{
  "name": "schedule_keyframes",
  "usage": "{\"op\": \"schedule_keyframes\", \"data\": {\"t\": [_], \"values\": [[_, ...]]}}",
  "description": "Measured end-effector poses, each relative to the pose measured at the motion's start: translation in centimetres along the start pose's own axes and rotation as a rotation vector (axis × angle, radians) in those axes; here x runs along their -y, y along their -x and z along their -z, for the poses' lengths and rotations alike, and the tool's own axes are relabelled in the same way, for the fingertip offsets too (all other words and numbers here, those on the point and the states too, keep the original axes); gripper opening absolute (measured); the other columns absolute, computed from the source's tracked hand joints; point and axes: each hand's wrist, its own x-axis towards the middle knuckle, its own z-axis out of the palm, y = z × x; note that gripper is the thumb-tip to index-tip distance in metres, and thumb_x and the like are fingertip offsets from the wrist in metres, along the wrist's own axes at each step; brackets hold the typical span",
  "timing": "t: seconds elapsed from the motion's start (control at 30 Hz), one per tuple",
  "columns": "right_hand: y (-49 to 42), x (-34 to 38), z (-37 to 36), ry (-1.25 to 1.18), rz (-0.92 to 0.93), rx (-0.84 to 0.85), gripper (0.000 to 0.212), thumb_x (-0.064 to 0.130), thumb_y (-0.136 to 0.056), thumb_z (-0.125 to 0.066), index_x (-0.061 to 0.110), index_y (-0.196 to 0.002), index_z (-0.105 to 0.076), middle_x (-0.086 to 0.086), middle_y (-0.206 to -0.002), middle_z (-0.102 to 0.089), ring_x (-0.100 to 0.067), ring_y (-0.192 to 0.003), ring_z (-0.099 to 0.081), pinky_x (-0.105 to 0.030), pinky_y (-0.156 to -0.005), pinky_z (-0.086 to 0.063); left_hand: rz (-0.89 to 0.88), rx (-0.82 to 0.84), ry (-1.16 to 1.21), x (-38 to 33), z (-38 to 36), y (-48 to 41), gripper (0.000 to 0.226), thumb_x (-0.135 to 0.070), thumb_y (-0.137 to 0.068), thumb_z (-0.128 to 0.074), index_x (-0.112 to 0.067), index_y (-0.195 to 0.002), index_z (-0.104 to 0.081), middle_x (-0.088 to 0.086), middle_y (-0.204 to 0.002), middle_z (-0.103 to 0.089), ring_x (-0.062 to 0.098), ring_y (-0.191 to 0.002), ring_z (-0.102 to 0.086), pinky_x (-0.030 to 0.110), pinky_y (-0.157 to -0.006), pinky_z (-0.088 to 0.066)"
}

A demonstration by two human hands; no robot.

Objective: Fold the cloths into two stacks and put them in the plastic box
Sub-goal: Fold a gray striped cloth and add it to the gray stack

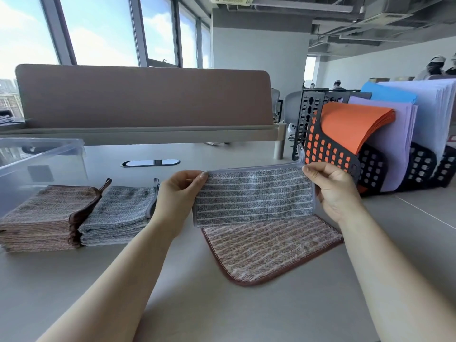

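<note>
A grey striped cloth point(254, 196) hangs above the desk, folded in half. My left hand point(179, 193) pinches its top left corner and my right hand point(333, 188) pinches its top right corner. Under it a brown striped cloth point(269, 250) lies flat on the desk. At the left stand two stacks of folded cloths side by side: a brown stack point(47, 215) and a grey stack point(121, 213). The clear plastic box point(42, 154) stands behind the stacks at the far left, with nothing visible in it.
A black perforated file rack point(328, 151) with orange, purple and white paper stands at the right, close behind my right hand. A brown desk partition point(145, 97) runs along the back. A cable slot point(150, 163) is in the desk top.
</note>
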Motion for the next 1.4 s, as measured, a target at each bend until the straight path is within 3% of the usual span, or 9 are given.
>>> {"op": "schedule_keyframes", "data": {"t": [0.23, 0.43, 0.67, 0.83, 0.97, 1.1, 1.23, 1.33, 1.4], "values": [[0.1, -0.4, 0.0, 0.190, 0.120, -0.036, 0.011, 0.010, -0.080, -0.070, 0.020, -0.078, -0.065, 0.004, -0.078, -0.069, -0.003, -0.077, -0.064, -0.018, -0.078, -0.048, -0.134, -0.105, -0.252, 0.7, 0.0, 0.0, 0.019, -0.018, -0.086, -0.067, -0.026, -0.103, -0.061, -0.013, -0.077, -0.070, -0.005, -0.062, -0.064, 0.011, -0.058, -0.049], [0.3, -0.5, -0.4, 0.347, 0.198, -0.074, 0.020, 0.012, -0.081, -0.071, 0.024, -0.082, -0.056, 0.002, -0.086, -0.066, -0.010, -0.082, -0.062, -0.025, -0.082, -0.048, -0.148, -0.151, -0.331, 1.3, -0.1, -0.3, 0.013, -0.015, -0.086, -0.068, -0.019, -0.098, -0.071, -0.004, -0.086, -0.070, 0.014, -0.086, -0.068, 0.023, -0.075, -0.053], [-0.3, -0.5, -0.6, 0.255, 0.028, -0.045, 0.033, 0.009, -0.081, -0.070, 0.016, -0.109, -0.055, 0.002, -0.095, -0.067, -0.014, -0.093, -0.060, -0.022, -0.079, -0.044, -0.191, -0.040, -0.586, 1.6, -0.4, -0.3, 0.008, -0.026, -0.100, -0.039, -0.029, -0.100, -0.047, 0.001, -0.072, -0.059, 0.027, -0.052, -0.051, 0.032, -0.048, -0.037], [-0.9, -3.2, -0.3, 0.609, -0.120, 0.037, 0.028, 0.012, -0.083, -0.069, 0.011, -0.108, -0.057, -0.005, -0.103, -0.067, -0.021, -0.097, -0.062, -0.029, -0.076, -0.046, -0.083, 0.059, -0.970, 3.1, -0.7, -0.5, 0.010, -0.023, -0.101, -0.033, -0.023, -0.108, -0.040, 0.007, -0.072, -0.056, 0.028, -0.060, -0.054, 0.032, -0.052, -0.039], [-0.8, -4.3, -0.5, 0.977, -0.174, 0.064, 0.022, 0.023, -0.087, -0.065, 0.016, -0.106, -0.057, -0.002, -0.108, -0.066, -0.019, -0.089, -0.061, -0.033, -0.077, -0.050, 0.060, 0.079, -0.979, 3.4, -1.0, -0.5, 0.026, -0.034, -0.100, -0.036, -0.015, -0.118, -0.037, 0.009, -0.084, -0.059, 0.029, -0.073, -0.057, 0.035, -0.060, -0.045], [0.1, -2.7, -1.5, 1.198, 0.046, 0.042, 0.029, 0.033, -0.093, -0.053, 0.020, -0.118, -0.056, 0.004, -0.125, -0.058, -0.017, -0.102, -0.060, -0.028, -0.080, -0.047, 0.138, 0.134, -0.917, 2.8, -0.7, -0.4, 0.030, -0.033, -0.100, -0.037, -0.017, -0.125, -0.034, 0.005, -0.076, -0.054, 0.022, -0.062, -0.053, 0.030, -0.051, -0.035], [2.9, -1.6, -5.5, 0.943, 0.182, 0.512, 0.046, 0.047, -0.096, -0.037, 0.026, -0.136, -0.046, 0.009, -0.147, -0.042, -0.013, -0.136, -0.036, -0.038, -0.112, -0.029, 0.105, 0.203, -0.981, 3.0, -0.7, -0.3, 0.023, -0.027, -0.100, -0.035, -0.026, -0.121, -0.041, 0.005, -0.088, -0.057, 0.023, -0.066, -0.055, 0.031, -0.057, -0.042], [4.2, -2.8, -7.5, 1.204, 0.082, 0.881, 0.072, 0.070, -0.084, -0.010, 0.039, -0.149, -0.012, 0.015, -0.158, -0.004, -0.012, -0.146, 0.003, -0.044, -0.117, 0.003, 0.067, 0.232, -1.079, 3.4, -0.7, -0.1, 0.028, -0.020, -0.097, -0.034, -0.029, -0.119, -0.048, 0.008, -0.115, -0.059, 0.026, -0.088, -0.057, 0.037, -0.075, -0.051], [4.3, -3.8, -7.7, 1.400, 0.069, 0.950, 0.073, 0.073, -0.084, -0.007, 0.040, -0.149, -0.003, 0.016, -0.158, 0.006, -0.013, -0.146, 0.012, -0.043, -0.118, 0.008, 0.057, 0.250, -1.167, 3.3, -0.7, 0.1, 0.033, -0.016, -0.095, -0.032, -0.028, -0.122, -0.047, 0.009, -0.124, -0.053, 0.028, -0.097, -0.056, 0.038, -0.078, -0.049]]}}
